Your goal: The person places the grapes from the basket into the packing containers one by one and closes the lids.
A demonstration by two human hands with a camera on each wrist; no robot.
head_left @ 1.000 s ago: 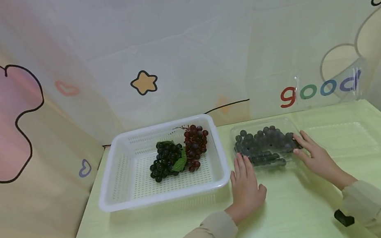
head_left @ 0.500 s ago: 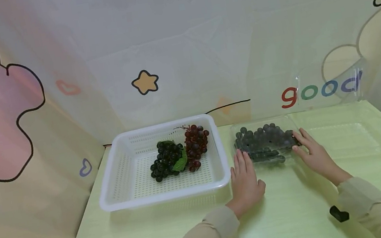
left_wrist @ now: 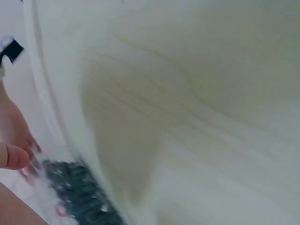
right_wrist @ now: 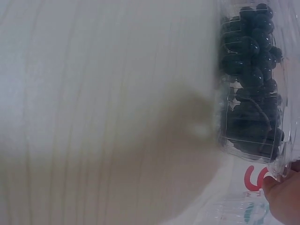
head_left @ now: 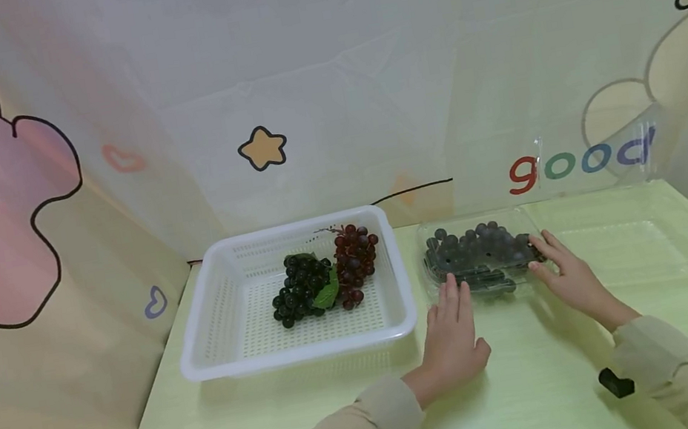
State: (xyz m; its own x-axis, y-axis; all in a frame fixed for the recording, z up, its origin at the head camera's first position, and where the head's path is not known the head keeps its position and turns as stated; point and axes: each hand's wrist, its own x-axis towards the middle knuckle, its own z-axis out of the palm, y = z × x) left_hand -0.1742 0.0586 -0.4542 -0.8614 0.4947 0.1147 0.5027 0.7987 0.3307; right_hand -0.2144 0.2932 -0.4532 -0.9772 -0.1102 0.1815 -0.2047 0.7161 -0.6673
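A clear plastic box (head_left: 523, 217) with dark grapes (head_left: 480, 245) inside stands on the table right of a white basket; its lid appears closed. The right hand (head_left: 574, 283) holds the box's right end, thumb toward the front corner and fingers along the side. In the right wrist view, its thumb (right_wrist: 276, 187) meets the plastic edge. The left hand (head_left: 453, 347) has straight fingers, their tips at the box's front left edge; whether they touch it I cannot tell. The left wrist view shows the grape-filled box (left_wrist: 77, 192) at the lower left.
The white basket (head_left: 299, 356) holds a dark green bunch of grapes (head_left: 302, 289) with a leaf and a red bunch (head_left: 357, 261). A second clear container (head_left: 622, 224) lies at the right, its raised lid (head_left: 594, 130) against the printed backdrop. The pale table (head_left: 515, 397) extends in front.
The left hand has moved slightly back and to the right, off the box's left front corner. The right hand and the box stay nearly where they were.
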